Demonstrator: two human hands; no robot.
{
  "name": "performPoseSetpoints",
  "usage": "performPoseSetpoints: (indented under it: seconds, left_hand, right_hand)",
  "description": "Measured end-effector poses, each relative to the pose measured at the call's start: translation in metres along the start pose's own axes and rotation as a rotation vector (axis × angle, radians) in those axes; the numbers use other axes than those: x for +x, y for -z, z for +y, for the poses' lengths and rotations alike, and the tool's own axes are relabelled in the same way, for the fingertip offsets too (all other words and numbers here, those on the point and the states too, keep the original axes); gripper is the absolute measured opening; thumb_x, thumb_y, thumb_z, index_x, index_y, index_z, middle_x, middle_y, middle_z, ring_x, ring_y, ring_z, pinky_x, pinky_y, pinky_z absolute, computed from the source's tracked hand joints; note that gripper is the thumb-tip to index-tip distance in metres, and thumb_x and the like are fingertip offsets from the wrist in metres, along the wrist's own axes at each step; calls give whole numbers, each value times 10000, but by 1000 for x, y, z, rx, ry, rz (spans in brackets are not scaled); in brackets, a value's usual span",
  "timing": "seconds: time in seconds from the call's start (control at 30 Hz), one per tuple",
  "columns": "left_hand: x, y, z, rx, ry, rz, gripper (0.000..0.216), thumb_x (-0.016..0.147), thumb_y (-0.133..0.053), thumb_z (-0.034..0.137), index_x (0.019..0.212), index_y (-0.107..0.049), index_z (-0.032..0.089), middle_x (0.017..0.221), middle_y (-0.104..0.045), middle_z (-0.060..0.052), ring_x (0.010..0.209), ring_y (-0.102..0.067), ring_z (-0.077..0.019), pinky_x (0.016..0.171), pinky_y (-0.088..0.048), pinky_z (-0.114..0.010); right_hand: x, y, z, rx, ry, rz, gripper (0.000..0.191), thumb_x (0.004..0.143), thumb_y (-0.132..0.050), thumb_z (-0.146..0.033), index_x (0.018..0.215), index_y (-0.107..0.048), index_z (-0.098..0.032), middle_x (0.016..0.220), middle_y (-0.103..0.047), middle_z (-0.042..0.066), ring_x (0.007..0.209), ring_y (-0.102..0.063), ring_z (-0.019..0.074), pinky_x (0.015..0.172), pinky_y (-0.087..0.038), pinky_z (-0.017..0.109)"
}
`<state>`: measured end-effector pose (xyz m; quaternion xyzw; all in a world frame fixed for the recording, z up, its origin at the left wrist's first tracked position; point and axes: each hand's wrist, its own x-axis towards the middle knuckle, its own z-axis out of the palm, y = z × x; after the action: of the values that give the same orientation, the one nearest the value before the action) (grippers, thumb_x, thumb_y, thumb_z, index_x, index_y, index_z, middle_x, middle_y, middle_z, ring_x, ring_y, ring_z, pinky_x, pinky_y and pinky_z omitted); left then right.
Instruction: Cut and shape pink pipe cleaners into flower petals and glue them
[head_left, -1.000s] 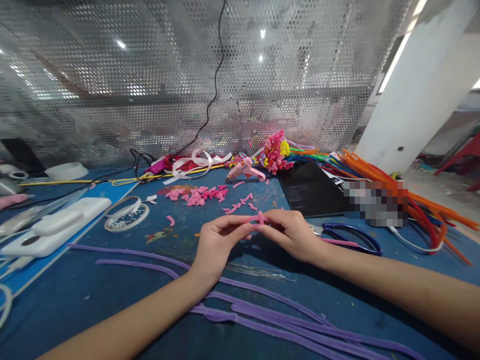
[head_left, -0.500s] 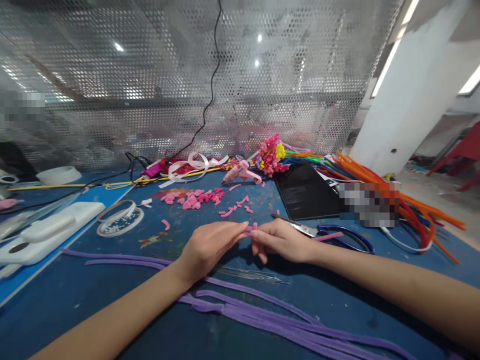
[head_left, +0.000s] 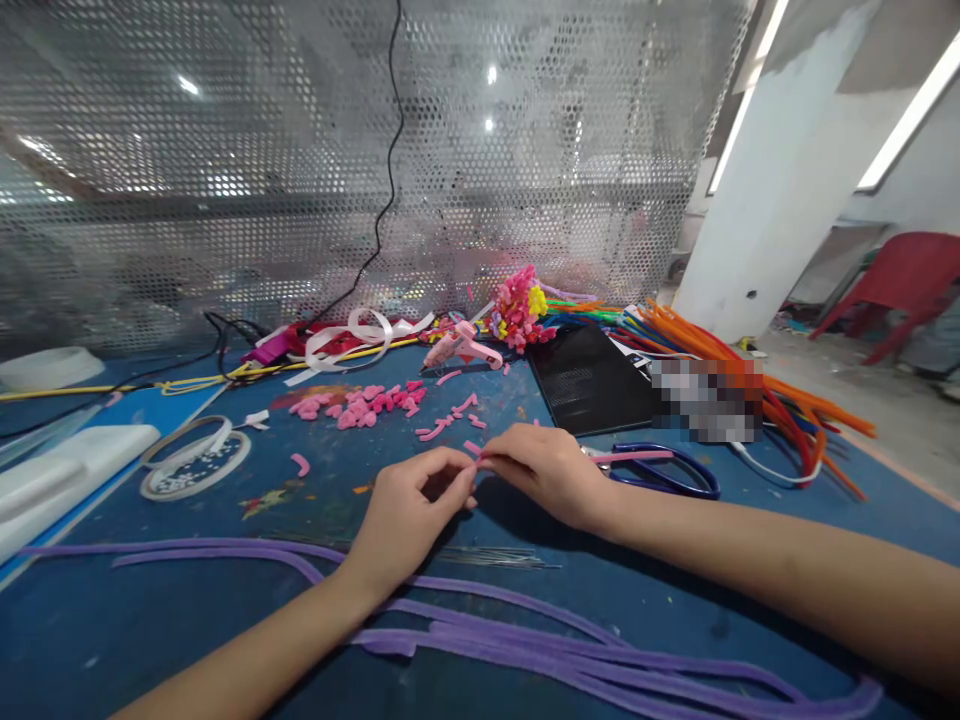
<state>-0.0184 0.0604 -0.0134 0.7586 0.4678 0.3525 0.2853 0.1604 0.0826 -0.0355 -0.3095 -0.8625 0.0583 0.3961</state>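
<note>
Pink and slim, the partly hidden strip [head_left: 473,449] is pinched between both hands [head_left: 409,505].

Right of the panel [head_left: 592,385], an object [head_left: 709,400] is being blurred; below the panel, the right hand [head_left: 559,470] is hiding part of the pink strip [head_left: 637,457]; far left of it, the edge is cutting the white device [head_left: 82,475].

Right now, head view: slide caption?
Left hand and right hand pinch a pink piece, purple strips nearer the camera.
</note>
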Motion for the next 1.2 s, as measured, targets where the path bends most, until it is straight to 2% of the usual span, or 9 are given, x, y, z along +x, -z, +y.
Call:
performPoseSetpoints:
  seconds: [0.1, 0.17, 0.33, 0.43, 0.53, 0.7, 0.9, 1.07, 1.2]
  left_hand:
    - [0, 0, 0, 43, -3, 2, 144, 784, -523, 298, 738, -595, 183, 568, -609, 29, 524, -579, -119, 526, -428, -196]
    - [0, 2, 0, 136, -65, 21, 140, 775, -531, 283, 697, -588, 181, 570, -593, 31, 535, -553, -112, 538, -408, -195]
    - [0, 5, 1, 260, -204, 10, 152, 783, -508, 230, 653, -576, 187, 608, -580, 31, 580, -523, -102, 588, -384, -197]
    - [0, 5, 0, 243, -193, 28, 144, 778, -513, 236, 658, -576, 190, 610, -587, 30, 579, -521, -106, 579, -385, -200]
    - [-1, 4, -1, 226, -192, 33, 138, 773, -515, 223, 655, -577, 189, 604, -586, 31, 570, -516, -103, 571, -385, -200]
    - [-2, 2, -1, 202, -224, 16, 136, 776, -513, 199, 655, -574, 185, 608, -573, 32, 576, -517, -95, 581, -388, -191]
    - [-4, 3, 2, 183, -201, 8, 169, 798, -497, 231, 657, -580, 185, 629, -603, 17, 594, -532, -104, 602, -405, -206]
    - [-3, 3, -1, 145, -183, 24, 162, 810, -496, 262, 701, -586, 183, 648, -597, 14, 612, -535, -107, 600, -407, -205]
    - [-3, 4, -2, 168, -215, 37, 133, 819, -483, 238, 746, -583, 188, 652, -565, 23, 611, -522, -102, 605, -400, -202]
  right_hand:
    - [0, 1, -2, -121, 59, -80, 211, 899, -380, -243, 876, -573, -162, 784, -603, 66, 714, -535, 141, 641, -390, 238]
    - [3, 2, -5, -136, 26, -129, 185, 892, -388, -229, 864, -557, -159, 780, -585, 62, 700, -517, 142, 621, -382, 240]
    - [9, 8, -9, 158, -110, -242, 168, 892, -373, -212, 799, -504, -161, 720, -547, 9, 631, -480, 99, 592, -376, 195]
    - [7, 10, -7, 167, -62, -235, 47, 833, -438, -172, 827, -484, -165, 729, -524, 3, 630, -463, 102, 581, -365, 195]
    - [4, 8, -2, 85, 34, -225, 128, 751, -493, -112, 862, -473, -172, 763, -527, 7, 654, -470, 111, 580, -358, 199]
    - [-1, 3, 2, -34, 124, -150, 73, 839, -431, -149, 842, -497, -180, 745, -546, 19, 658, -501, 115, 564, -346, 200]
    - [-3, 4, 2, -85, 133, -118, 143, 883, -407, -268, 850, -520, -186, 715, -540, 19, 603, -487, 112, 515, -318, 209]
    - [2, 6, -2, 190, 43, -92, 155, 853, -475, -310, 833, -543, -173, 706, -532, 16, 630, -469, 108, 574, -353, 211]
    - [9, 9, -6, 568, -247, -127, 232, 832, -490, -354, 714, -539, -160, 609, -458, -31, 554, -400, 80, 521, -319, 202]
